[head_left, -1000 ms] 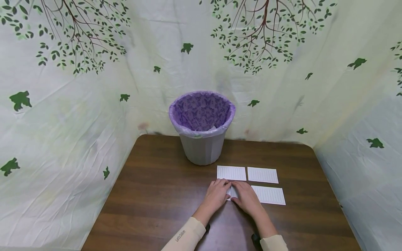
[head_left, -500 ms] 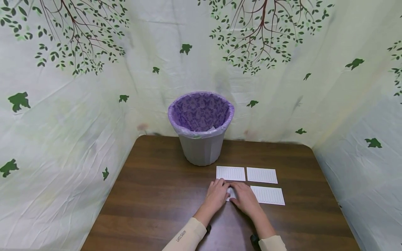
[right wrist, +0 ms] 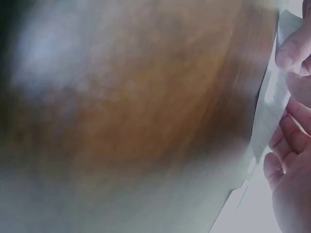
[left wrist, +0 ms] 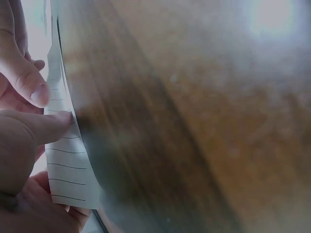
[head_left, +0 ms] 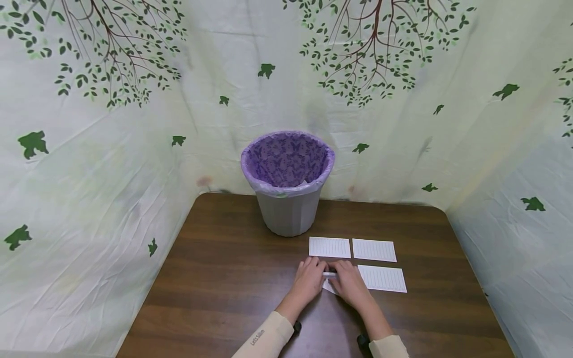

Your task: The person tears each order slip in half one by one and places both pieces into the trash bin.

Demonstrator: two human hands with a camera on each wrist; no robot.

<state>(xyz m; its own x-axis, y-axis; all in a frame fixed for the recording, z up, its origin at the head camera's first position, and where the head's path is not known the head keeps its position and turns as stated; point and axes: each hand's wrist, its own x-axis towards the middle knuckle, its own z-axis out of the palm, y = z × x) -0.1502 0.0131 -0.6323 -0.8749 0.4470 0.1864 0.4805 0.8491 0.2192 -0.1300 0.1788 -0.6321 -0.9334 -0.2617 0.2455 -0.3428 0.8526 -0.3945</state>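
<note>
A small lined paper card (head_left: 330,284) lies on the brown table (head_left: 224,278) between my two hands, mostly hidden by them. Its far edge is raised as a thin white strip. My left hand (head_left: 315,275) pinches the card's left side, and my right hand (head_left: 343,276) holds its right side. In the left wrist view the lined card (left wrist: 65,160) curves up off the wood, pinched between thumb and fingers (left wrist: 34,87). Seen from the right wrist, the card (right wrist: 269,116) stands bent beside my fingers (right wrist: 291,48).
Three more lined cards lie flat: one (head_left: 330,247) just beyond my hands, one (head_left: 374,249) to its right, one (head_left: 382,278) beside my right hand. A grey bin (head_left: 288,214) with a purple liner stands at the table's back. Leaf-print cloth walls surround the table.
The card's far edge has come up off the table between my hands. Both hands have shifted only slightly; the other cards and the bin are unmoved.
</note>
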